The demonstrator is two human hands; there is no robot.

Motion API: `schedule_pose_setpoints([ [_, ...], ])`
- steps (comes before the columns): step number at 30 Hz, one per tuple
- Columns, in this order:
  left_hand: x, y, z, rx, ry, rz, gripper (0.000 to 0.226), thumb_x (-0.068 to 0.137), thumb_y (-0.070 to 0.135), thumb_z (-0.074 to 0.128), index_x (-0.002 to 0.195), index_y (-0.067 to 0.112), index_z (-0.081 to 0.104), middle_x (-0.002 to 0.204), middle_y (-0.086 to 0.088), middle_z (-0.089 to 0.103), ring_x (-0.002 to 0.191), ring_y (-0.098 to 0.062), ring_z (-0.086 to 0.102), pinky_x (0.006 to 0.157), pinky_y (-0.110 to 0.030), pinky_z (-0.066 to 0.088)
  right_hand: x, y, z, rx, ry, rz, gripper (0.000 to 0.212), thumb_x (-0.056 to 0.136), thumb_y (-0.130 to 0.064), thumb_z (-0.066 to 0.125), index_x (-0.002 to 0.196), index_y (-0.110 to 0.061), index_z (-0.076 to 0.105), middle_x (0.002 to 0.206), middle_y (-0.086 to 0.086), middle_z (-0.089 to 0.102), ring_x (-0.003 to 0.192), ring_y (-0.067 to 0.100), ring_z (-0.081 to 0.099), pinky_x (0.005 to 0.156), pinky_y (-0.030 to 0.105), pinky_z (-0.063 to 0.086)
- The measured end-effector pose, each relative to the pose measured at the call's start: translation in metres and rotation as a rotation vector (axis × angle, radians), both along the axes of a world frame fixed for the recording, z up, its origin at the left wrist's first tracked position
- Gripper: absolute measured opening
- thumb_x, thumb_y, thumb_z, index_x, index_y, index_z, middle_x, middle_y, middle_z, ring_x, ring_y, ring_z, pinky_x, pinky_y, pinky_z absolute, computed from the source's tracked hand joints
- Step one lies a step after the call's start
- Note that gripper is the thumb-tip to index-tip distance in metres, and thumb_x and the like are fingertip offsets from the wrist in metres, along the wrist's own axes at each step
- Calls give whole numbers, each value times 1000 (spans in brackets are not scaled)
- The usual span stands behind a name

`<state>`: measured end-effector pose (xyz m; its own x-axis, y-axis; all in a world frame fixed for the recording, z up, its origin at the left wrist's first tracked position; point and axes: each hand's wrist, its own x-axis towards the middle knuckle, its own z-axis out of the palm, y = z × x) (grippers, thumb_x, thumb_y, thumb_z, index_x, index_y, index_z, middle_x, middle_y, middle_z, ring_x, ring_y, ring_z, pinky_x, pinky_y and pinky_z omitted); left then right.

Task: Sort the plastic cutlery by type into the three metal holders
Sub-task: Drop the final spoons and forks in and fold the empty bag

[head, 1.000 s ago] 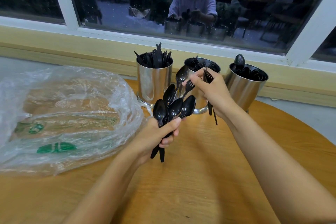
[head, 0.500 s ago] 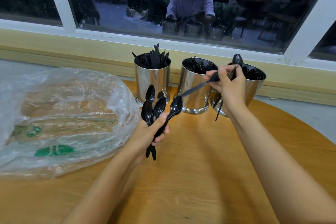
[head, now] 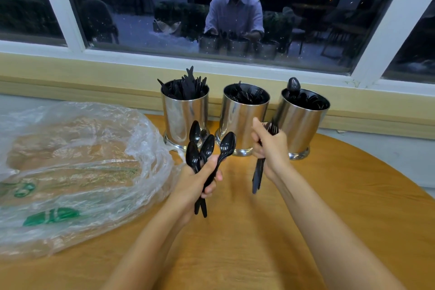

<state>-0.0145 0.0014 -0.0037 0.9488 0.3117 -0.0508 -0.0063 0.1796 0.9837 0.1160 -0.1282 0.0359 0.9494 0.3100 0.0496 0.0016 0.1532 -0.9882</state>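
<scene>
Forks [head: 258,173] alone now in right hand [head: 270,148], drawn back from right holder [head: 303,125].

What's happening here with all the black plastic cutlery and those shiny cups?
A person is sorting cutlery at a wooden table. The left hand grips a bunch of spoons, bowls up. The right hand grips a few forks in front of the middle holder, which already holds forks. The left holder holds what look like knives, and the right holder holds spoons. A crumpled plastic bag lies to the left.
</scene>
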Motion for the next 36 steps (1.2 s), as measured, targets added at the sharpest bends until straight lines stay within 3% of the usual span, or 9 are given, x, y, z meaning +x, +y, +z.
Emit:
schedule_pose_setpoints([
  [7, 23, 7, 23, 25, -71, 18, 35, 98, 37, 54, 76, 10, 56, 72, -8, 54, 47, -10, 33, 46, -22, 25, 65, 24, 99, 279, -246, -248, 28, 102, -25, 48, 79, -9, 46, 63, -1, 47, 44, 6, 33, 44, 17, 28],
  [14, 45, 10, 38, 51, -127, 13, 41, 98, 39, 55, 64, 17, 60, 76, -15, 48, 49, -14, 31, 47, -24, 23, 118, 54, 98, 206, -424, -256, 28, 104, -23, 45, 79, -9, 47, 66, 2, 49, 55, 9, 42, 57, 18, 40],
  [17, 52, 11, 38, 80, -109, 4, 43, 96, 42, 55, 62, 17, 61, 72, -16, 44, 49, -15, 30, 47, -24, 25, 131, 66, 61, -204, -387, -147, 34, 102, -29, 49, 86, 0, 59, 79, 6, 59, 77, 18, 55, 75, 22, 44],
  [21, 58, 12, 37, 82, -91, -23, 43, 95, 46, 56, 64, 18, 62, 78, -17, 46, 52, -17, 30, 49, -25, 25, 137, 63, 66, -783, -390, 4, 36, 94, -37, 59, 74, -7, 54, 77, 7, 56, 85, 28, 55, 74, 37, 40],
  [25, 57, 11, 35, 66, -95, -38, 41, 96, 45, 56, 67, 16, 63, 79, -18, 46, 52, -17, 30, 49, -25, 26, 137, 48, 84, -956, -484, 21, 61, 83, -50, 70, 127, -11, 54, 126, 10, 58, 123, 31, 47, 100, 40, 38],
  [29, 51, 7, 36, 73, -100, -81, 43, 97, 44, 54, 65, 16, 62, 74, -18, 42, 51, -16, 29, 49, -25, 25, 131, 38, 56, -1170, -744, 6, 44, 96, -53, 45, 114, -15, 58, 120, 10, 56, 127, 35, 39, 102, 41, 32],
  [31, 46, 5, 38, 80, -93, -97, 45, 96, 45, 54, 63, 14, 60, 67, -16, 39, 49, -15, 29, 48, -23, 26, 123, 30, 48, -1059, -891, -99, 42, 100, -39, 49, 129, -10, 56, 136, 9, 49, 131, 27, 34, 109, 33, 28],
  [33, 41, 4, 39, 57, -106, -105, 44, 95, 44, 55, 63, 14, 59, 67, -15, 41, 48, -15, 29, 47, -24, 26, 103, 26, 50, -760, -1031, -237, 29, 99, -25, 53, 123, -10, 60, 123, 2, 55, 116, 17, 41, 100, 13, 27],
  [36, 34, 2, 41, 41, -127, -130, 41, 93, 44, 57, 66, 14, 60, 75, -17, 45, 49, -15, 28, 48, -26, 23, 66, 30, 39, -461, -686, -207, 16, 97, -26, 57, 101, -13, 64, 95, -3, 61, 90, 13, 53, 79, 6, 38],
])
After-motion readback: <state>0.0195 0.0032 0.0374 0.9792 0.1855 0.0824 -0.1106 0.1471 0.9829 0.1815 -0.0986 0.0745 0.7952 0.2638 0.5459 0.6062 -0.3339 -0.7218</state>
